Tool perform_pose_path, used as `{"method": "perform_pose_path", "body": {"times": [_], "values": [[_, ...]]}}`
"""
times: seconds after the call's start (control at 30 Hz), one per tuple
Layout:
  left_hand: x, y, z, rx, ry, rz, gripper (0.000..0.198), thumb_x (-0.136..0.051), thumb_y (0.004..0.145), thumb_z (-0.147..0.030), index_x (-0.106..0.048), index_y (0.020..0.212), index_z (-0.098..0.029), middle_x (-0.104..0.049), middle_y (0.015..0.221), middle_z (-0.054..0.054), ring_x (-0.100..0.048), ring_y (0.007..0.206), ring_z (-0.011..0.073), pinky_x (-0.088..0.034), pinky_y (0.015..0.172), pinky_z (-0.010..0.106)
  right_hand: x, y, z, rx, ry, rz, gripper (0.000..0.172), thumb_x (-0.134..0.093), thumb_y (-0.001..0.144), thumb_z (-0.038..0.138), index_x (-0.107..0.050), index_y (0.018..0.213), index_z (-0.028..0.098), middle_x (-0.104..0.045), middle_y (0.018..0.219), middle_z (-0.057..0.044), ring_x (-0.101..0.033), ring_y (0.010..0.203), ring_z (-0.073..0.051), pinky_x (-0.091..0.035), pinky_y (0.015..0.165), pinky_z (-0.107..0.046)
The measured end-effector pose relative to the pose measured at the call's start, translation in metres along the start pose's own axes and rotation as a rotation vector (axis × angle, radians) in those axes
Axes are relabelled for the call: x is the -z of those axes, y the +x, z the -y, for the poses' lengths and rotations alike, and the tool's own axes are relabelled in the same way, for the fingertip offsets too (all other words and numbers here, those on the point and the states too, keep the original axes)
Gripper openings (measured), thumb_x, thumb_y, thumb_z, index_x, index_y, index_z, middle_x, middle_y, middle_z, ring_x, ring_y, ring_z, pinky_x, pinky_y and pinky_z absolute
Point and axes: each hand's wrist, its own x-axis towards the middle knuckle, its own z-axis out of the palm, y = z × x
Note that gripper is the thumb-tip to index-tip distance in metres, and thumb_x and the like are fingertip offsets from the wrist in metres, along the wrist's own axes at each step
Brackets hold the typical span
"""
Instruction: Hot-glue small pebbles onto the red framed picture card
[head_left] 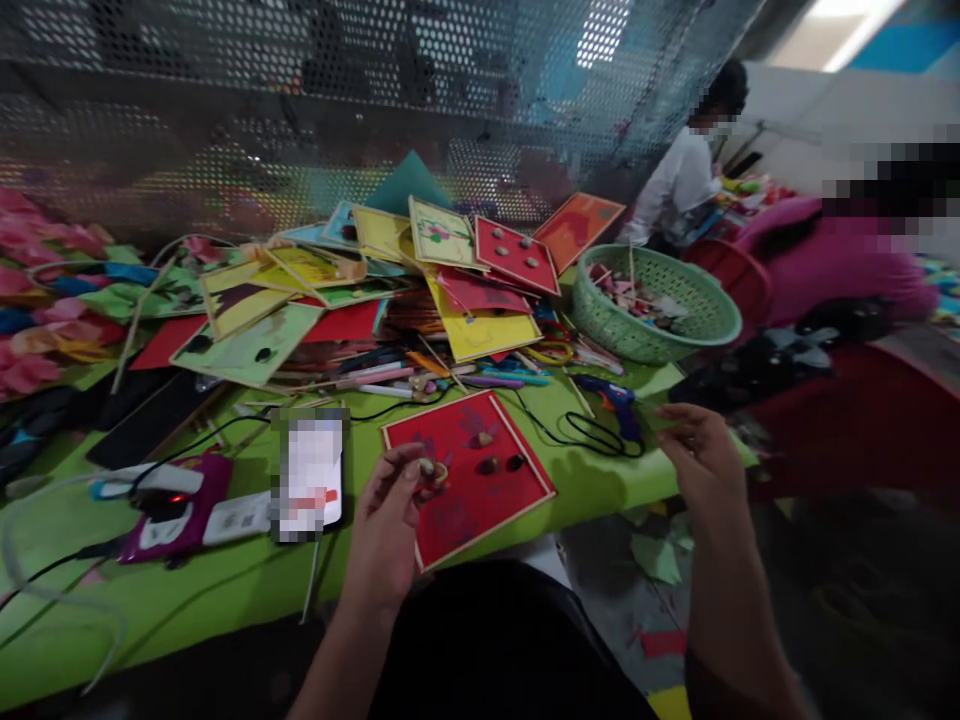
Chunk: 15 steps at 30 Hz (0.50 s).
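Observation:
A red framed card (466, 472) lies on the green table in front of me, with several small stones stuck on it. My left hand (390, 520) hovers over the card's left edge, its fingers pinched on a small stone (427, 467). My right hand (697, 450) is raised at the table's right edge, close to a blue glue gun (611, 398). Its fingers are curled together, and I cannot make out anything in them.
A phone (310, 478) and a power strip (176, 510) with cables lie at the left. Behind the card is a heap of coloured framed cards (480, 330), pens and sticks. A green basket (652, 305) of scraps stands at right. Other people sit at the far right.

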Motion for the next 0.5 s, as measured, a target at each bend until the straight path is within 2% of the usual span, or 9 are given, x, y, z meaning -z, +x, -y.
{"method": "perform_pose_path", "body": {"times": [0.1,0.2,0.37,0.5], "values": [[-0.003,0.004,0.0,-0.008,-0.013,-0.007,0.035,-0.089,0.066,-0.035,-0.077,0.093,-0.018,-0.068,0.076,0.0,-0.064,0.071,0.0102,-0.055,0.068,0.02,0.001,0.018,-0.023,-0.122,-0.045,0.006,0.038,-0.067,0.078,0.05,-0.063,0.104,0.022,-0.068,0.096,-0.006,-0.062,0.082,-0.023,-0.05,0.072,-0.034],[-0.002,0.006,0.004,-0.009,-0.017,-0.033,0.036,-0.091,0.063,-0.038,-0.078,0.089,-0.016,-0.069,0.076,0.001,-0.064,0.07,0.01,-0.055,0.067,0.02,-0.013,0.03,-0.033,-0.207,-0.039,0.068,0.041,-0.071,0.075,0.053,-0.066,0.101,0.021,-0.069,0.085,-0.005,-0.062,0.075,-0.022,-0.049,0.067,-0.033],[0.003,0.004,0.007,-0.016,-0.014,-0.071,0.037,-0.09,0.063,-0.04,-0.077,0.089,-0.017,-0.068,0.076,0.001,-0.062,0.066,0.0092,-0.055,0.063,0.021,-0.035,0.039,-0.037,-0.312,0.075,0.047,0.054,-0.082,0.06,0.038,-0.059,0.106,0.022,-0.064,0.074,0.001,-0.057,0.057,-0.018,-0.044,0.05,-0.028],[0.005,0.003,0.005,-0.008,-0.027,-0.074,0.035,-0.09,0.064,-0.037,-0.077,0.09,-0.018,-0.069,0.079,0.001,-0.065,0.07,0.0107,-0.056,0.063,0.021,-0.041,0.032,-0.029,-0.311,0.299,-0.03,0.051,-0.076,0.061,0.034,-0.052,0.105,0.023,-0.057,0.072,0.006,-0.051,0.051,-0.012,-0.041,0.046,-0.024]]}}
